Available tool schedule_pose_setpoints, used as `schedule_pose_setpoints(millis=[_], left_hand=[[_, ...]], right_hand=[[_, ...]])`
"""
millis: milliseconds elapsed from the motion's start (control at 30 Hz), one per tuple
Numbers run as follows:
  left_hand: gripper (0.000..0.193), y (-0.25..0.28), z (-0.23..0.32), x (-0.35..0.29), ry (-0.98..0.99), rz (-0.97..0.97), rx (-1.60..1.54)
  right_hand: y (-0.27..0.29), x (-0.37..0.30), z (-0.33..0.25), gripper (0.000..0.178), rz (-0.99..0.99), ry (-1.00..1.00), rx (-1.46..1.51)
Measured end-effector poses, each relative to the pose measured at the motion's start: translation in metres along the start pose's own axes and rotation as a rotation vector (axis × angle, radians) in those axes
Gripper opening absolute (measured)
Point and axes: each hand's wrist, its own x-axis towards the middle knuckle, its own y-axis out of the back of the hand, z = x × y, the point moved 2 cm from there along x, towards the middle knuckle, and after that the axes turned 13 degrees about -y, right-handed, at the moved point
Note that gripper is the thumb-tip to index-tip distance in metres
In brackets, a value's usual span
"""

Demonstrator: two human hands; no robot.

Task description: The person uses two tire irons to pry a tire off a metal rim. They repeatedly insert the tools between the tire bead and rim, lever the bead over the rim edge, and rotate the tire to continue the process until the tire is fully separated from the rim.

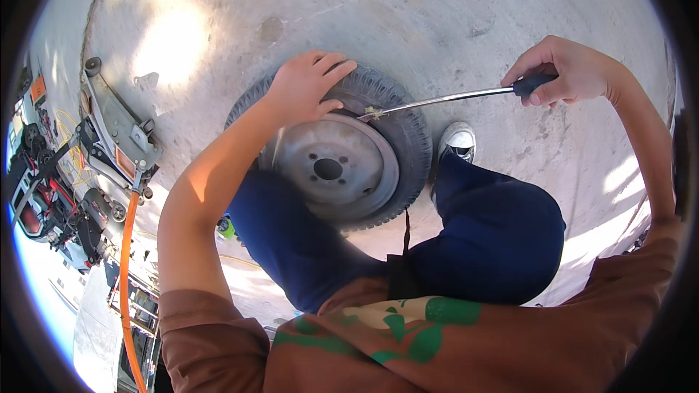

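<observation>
A black tire (415, 138) on a grey steel wheel rim (342, 145) lies flat on the ground before my knees. My left hand (309, 84) rests on the tire's far side, its fingers spread over the tread and sidewall. In my right hand (564, 73) is the black handle of a long metal pry bar (451, 98). The bar slants down leftward, and its tip reaches the gap between the tire bead and the rim, close to my left thumb. A small yellowish scrap (374, 113) sits at that tip; I cannot make out what it is.
At the left stand a floor jack (120, 131) with an orange handle (125, 262) and a red and black machine (44, 204). My shoe (458, 140) is planted just right of the tire. Concrete ground (437, 14) spreads beyond the wheel.
</observation>
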Motion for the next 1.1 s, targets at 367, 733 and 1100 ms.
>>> schedule_pose_setpoints(millis=[367, 733, 1100], left_hand=[[0.071, 0.003, -0.005, 0.009, 0.078, 0.068, -0.046], [0.068, 0.002, -0.005, 0.006, 0.113, 0.044, -0.06], [0.067, -0.002, -0.008, 0.003, 0.073, 0.051, -0.052]], right_hand=[[0.037, 0.041, -0.034, 0.048, -0.285, -0.123, -0.163], [-0.009, 0.002, -0.071, 0.041, -0.561, -0.162, -0.108], [-0.168, -0.065, -0.04, 0.049, -0.134, 0.032, 0.349]])
